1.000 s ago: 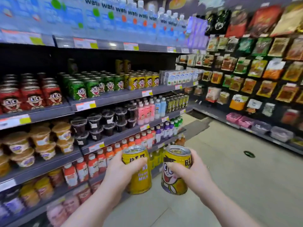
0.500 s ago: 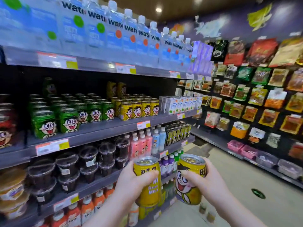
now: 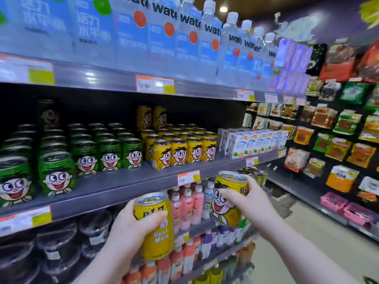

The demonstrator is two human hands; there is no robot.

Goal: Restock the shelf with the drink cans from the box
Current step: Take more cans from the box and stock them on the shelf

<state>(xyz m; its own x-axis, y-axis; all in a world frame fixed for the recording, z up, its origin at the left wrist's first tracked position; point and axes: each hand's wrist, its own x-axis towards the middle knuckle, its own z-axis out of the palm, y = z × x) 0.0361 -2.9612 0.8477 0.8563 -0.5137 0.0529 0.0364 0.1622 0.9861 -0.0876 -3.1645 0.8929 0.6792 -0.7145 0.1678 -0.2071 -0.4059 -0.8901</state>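
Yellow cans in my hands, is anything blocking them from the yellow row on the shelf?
Nothing visible blocks them. The left can and right can are below the shelf edge; the shelf is bare before the yellow row.

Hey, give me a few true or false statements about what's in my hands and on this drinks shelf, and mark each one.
1. The left hand grips the left can and the right hand grips the right can, both yellow. True.
2. The green cans stand right of the shelved yellow cans. False: the green cans stand to their left.
3. Water bottles fill the top shelf. True.
4. The right can already stands on the can shelf. False: the right hand holds it in the air, off that shelf.
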